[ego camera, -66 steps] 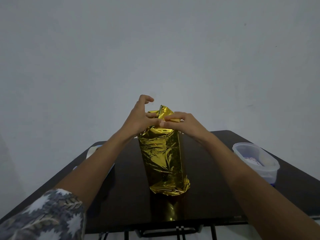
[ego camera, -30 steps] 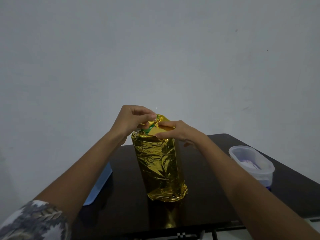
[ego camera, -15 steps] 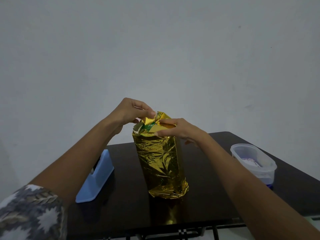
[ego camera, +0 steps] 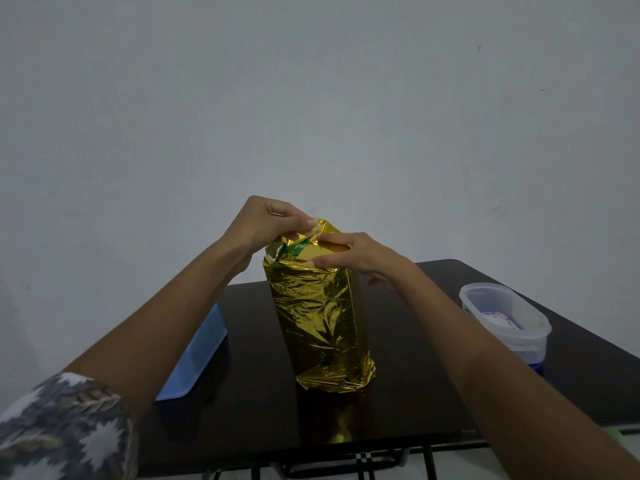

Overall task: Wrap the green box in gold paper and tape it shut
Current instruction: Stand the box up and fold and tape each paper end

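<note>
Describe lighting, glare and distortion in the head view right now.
Head view: dim, flat light; the paper gives crumpled glare and reflects in the glossy table; wide-angle distortion stretches the bottom corners; the green box patch on top is sharp, its white lettering partly hidden.

A plain grey-white wall (ego camera: 311, 98) stands behind a glossy dark table (ego camera: 242, 410) in dim light.
</note>
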### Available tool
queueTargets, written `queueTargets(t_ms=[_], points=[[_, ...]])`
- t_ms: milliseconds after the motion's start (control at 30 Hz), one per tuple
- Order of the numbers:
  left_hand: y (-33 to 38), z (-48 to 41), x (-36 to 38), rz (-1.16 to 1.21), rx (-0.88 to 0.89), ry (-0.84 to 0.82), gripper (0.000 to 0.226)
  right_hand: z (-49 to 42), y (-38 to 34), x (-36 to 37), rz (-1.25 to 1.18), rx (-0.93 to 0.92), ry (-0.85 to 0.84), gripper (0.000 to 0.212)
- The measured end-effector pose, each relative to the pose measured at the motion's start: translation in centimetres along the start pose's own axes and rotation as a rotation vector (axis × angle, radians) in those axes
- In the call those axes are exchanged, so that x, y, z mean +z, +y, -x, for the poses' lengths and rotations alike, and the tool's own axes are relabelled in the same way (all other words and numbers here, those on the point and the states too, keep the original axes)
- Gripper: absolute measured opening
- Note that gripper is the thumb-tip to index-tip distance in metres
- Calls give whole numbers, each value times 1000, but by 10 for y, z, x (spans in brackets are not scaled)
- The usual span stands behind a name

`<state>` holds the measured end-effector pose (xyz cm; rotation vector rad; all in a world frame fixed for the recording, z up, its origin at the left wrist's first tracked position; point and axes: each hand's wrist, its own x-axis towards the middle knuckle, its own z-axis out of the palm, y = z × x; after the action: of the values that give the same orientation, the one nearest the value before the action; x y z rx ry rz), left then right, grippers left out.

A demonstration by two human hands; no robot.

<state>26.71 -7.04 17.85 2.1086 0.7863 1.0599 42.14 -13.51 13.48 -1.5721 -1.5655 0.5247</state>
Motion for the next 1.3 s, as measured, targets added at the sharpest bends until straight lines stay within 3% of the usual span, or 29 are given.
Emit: queueTargets(t_ms=[367, 600, 1033, 1300], points=[[-13, 14, 17, 89, -154, 188, 8, -3, 3, 0, -38, -15, 1, 59], [-20, 13, 23, -137, -77, 274, 16, -5, 4, 2, -43, -12, 8, 67], [-26, 24, 33, -517, 191, 445, 7, -7, 7, 2, -75, -19, 9, 72], [-28, 24, 36, -616, 182, 442, 8, -2, 7, 1, -74, -3, 8, 70]])
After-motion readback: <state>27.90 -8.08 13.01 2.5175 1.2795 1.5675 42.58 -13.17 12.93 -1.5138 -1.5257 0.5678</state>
